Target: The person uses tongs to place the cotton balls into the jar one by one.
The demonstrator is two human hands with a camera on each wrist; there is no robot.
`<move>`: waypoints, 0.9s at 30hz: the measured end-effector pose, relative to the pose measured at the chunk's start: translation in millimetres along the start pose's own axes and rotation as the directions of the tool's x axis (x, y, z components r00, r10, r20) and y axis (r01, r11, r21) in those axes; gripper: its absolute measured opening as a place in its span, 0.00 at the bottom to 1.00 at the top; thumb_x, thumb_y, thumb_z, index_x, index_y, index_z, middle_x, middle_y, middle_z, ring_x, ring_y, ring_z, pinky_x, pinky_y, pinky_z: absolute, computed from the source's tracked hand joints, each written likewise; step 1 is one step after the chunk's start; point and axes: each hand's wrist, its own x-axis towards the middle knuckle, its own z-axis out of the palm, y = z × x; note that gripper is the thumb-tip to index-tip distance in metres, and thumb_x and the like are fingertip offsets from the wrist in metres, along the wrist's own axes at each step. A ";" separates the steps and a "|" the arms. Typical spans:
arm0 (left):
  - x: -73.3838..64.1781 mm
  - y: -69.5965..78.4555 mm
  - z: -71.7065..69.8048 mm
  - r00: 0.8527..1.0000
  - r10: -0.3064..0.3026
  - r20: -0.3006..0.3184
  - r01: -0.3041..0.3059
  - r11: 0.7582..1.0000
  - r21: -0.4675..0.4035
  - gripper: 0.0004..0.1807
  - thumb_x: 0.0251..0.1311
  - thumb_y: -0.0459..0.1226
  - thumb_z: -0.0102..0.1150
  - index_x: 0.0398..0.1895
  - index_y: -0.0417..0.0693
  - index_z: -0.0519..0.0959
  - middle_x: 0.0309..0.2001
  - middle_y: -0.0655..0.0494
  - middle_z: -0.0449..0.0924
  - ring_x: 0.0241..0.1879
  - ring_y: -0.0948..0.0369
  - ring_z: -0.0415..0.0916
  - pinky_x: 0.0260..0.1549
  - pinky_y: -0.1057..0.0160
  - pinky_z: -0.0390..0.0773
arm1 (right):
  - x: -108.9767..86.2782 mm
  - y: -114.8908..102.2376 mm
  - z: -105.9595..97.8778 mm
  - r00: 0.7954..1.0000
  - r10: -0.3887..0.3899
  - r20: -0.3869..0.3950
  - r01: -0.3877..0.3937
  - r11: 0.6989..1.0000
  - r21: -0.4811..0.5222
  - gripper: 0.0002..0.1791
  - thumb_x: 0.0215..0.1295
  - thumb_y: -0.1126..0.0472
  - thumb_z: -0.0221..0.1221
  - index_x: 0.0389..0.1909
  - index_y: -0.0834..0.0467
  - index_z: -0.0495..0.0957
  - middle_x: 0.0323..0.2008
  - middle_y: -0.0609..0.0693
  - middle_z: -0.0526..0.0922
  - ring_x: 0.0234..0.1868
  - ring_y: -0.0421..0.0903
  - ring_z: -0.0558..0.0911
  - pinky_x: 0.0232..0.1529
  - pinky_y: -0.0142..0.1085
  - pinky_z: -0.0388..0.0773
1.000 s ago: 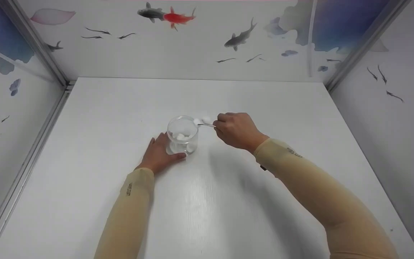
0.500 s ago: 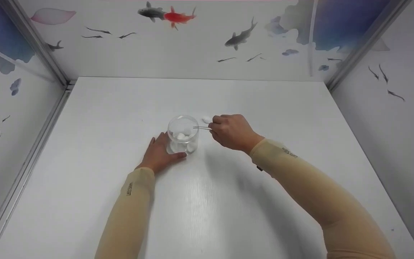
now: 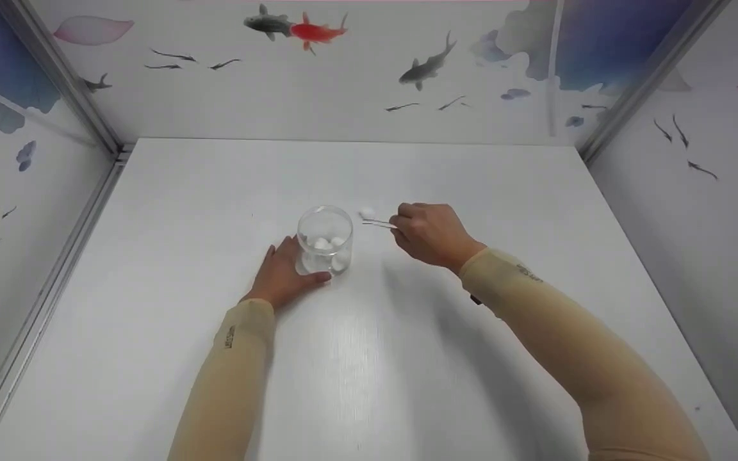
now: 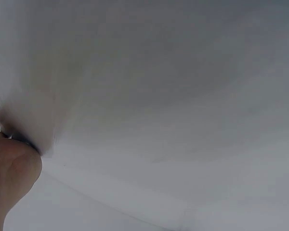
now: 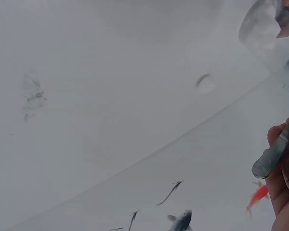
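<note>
In the head view my left hand holds the clear jar from its left side, with the thumb across the front. White cotton balls lie inside the jar. My right hand pinches a pair of thin metal tweezers, whose two tips point left and stand slightly apart. Just behind those tips a single cotton ball sits on the table, right of the jar. The right wrist view shows the rounded rear end of the tweezers sticking out of the curled fingers, and the loose cotton ball.
The white table ends at a back panel painted with fish. Printed side panels close off the left and right. The left wrist view is mostly blurred, with part of the left hand at its edge.
The tweezers held a cotton ball at the jar's rim, then released it over the jar. They have since moved right, out to the ball on the table. The left hand stayed put.
</note>
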 end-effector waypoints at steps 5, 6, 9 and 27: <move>1.3 -1.4 0.6 1.000 -0.004 0.004 0.004 1.000 -0.005 0.63 0.50 0.67 0.67 0.80 0.47 0.47 0.78 0.45 0.49 0.77 0.50 0.42 0.75 0.57 0.30 | -10.9 9.4 6.0 1.000 0.027 0.003 -0.027 1.000 0.013 0.04 0.60 0.68 0.63 0.33 0.61 0.86 0.26 0.50 0.79 0.23 0.45 0.80 0.19 0.38 0.80; 1.5 -1.8 0.7 1.000 -0.004 0.004 0.004 1.000 -0.005 0.63 0.49 0.67 0.67 0.80 0.47 0.47 0.78 0.45 0.49 0.77 0.49 0.42 0.75 0.57 0.30 | -12.9 11.2 7.1 0.999 0.033 0.003 -0.033 0.999 0.013 0.04 0.60 0.68 0.63 0.33 0.61 0.86 0.26 0.50 0.79 0.23 0.45 0.80 0.19 0.38 0.80; 2.4 -2.6 1.5 1.000 -0.002 0.003 0.002 1.000 0.000 0.64 0.49 0.67 0.67 0.81 0.48 0.47 0.78 0.45 0.49 0.77 0.50 0.42 0.75 0.57 0.29 | -18.5 16.4 10.3 0.998 0.058 0.020 -0.058 0.998 0.008 0.04 0.59 0.68 0.64 0.34 0.61 0.86 0.26 0.50 0.80 0.23 0.45 0.80 0.19 0.38 0.80; 2.2 -1.9 1.9 1.000 -0.021 0.002 0.021 0.999 -0.024 0.64 0.47 0.67 0.68 0.81 0.49 0.47 0.78 0.44 0.47 0.77 0.49 0.41 0.75 0.58 0.30 | -32.8 37.4 28.8 0.980 0.141 0.141 -0.146 0.989 0.024 0.03 0.60 0.66 0.64 0.33 0.60 0.87 0.27 0.51 0.80 0.24 0.47 0.81 0.22 0.42 0.81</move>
